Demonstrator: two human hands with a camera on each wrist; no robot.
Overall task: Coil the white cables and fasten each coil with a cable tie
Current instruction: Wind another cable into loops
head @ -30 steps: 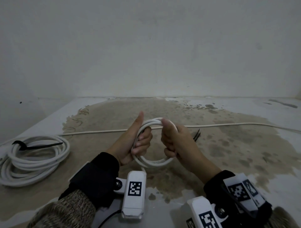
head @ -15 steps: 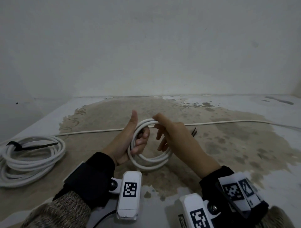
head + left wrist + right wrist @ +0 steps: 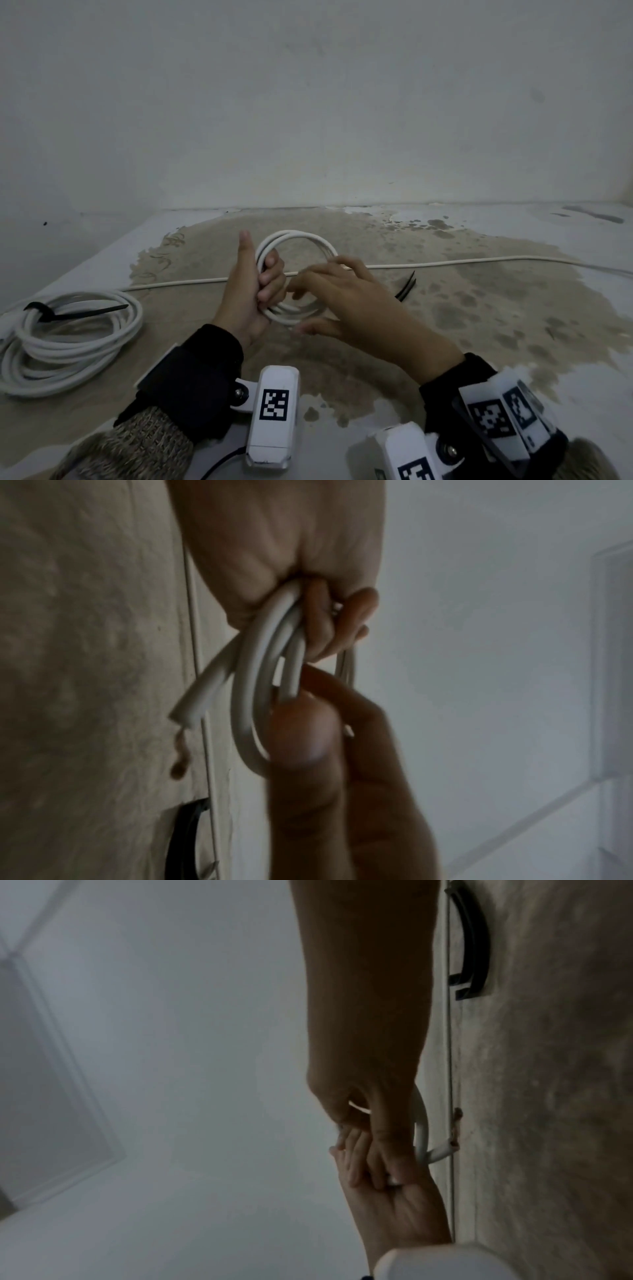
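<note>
Head view: my left hand (image 3: 247, 297) grips a small coil of white cable (image 3: 295, 272), fingers (image 3: 272, 287) curled around its left side, thumb pointing up, holding the coil above the stained surface (image 3: 479, 308). My right hand (image 3: 356, 310) reaches to the coil's right side with fingers spread and relaxed, fingertips at the loops. The cable's free run (image 3: 445, 263) trails right across the surface. Two loose black cable ties (image 3: 406, 290) lie just right of my right hand. A larger tied coil (image 3: 73, 339) sits far left. The left wrist view shows a cut cable end (image 3: 202, 693) sticking out below my grip.
</note>
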